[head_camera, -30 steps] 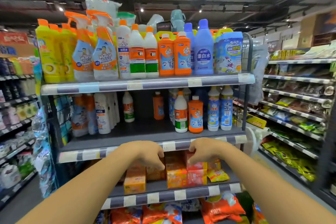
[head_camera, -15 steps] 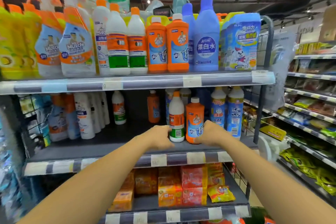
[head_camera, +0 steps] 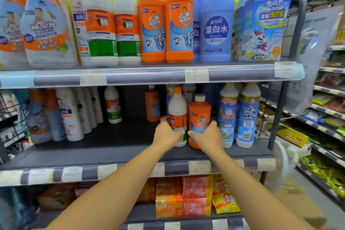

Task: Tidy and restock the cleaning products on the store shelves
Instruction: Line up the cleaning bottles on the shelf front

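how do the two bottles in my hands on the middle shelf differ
The white bottle has an orange cap; the orange bottle has a white cap. The white bottle stands taller and slimmer, the orange bottle shorter and squatter. Both stand upright side by side on the middle shelf, the left hand gripping the white one, the right hand the orange one.

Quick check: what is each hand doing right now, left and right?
Left hand: closed, gripping the white bottle low down.
Right hand: closed, gripping the orange bottle beside it.
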The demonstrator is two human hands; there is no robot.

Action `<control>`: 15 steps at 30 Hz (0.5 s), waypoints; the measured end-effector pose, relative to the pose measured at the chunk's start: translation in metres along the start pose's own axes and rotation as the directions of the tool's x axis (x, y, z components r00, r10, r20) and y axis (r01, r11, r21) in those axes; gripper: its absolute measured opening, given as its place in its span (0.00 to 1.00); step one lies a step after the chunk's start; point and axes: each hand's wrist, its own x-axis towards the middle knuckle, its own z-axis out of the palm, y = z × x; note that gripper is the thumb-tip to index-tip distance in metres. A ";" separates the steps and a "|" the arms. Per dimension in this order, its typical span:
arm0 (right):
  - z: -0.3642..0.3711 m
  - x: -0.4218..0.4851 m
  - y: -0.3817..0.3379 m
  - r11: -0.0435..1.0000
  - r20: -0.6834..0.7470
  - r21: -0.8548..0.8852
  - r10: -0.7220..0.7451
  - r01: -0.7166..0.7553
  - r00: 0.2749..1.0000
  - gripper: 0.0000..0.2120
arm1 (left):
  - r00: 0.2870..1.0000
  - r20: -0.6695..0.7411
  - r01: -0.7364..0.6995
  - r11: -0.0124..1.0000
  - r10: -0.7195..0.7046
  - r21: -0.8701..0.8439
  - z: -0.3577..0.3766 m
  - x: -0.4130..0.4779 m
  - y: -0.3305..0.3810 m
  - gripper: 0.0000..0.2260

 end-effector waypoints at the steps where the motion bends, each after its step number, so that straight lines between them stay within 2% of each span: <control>1: 0.004 0.002 0.002 1.000 -0.029 0.018 0.005 -0.005 1.000 0.31 | 1.000 0.003 0.005 1.000 -0.005 -0.017 0.003 0.004 -0.002 0.31; 7: 0.017 0.010 0.007 0.998 -0.097 0.062 0.003 0.002 0.995 0.31 | 0.999 -0.048 0.001 0.996 -0.005 -0.088 0.016 0.023 -0.003 0.25; 12: 0.024 0.016 0.011 1.000 -0.104 0.015 -0.014 0.016 0.994 0.33 | 1.000 -0.003 0.026 0.996 -0.026 -0.082 0.019 0.035 -0.006 0.33; 15: 0.024 0.016 0.014 1.000 -0.116 0.016 -0.018 0.020 0.993 0.33 | 1.000 0.005 0.002 0.996 -0.002 -0.085 0.019 0.037 -0.011 0.32</control>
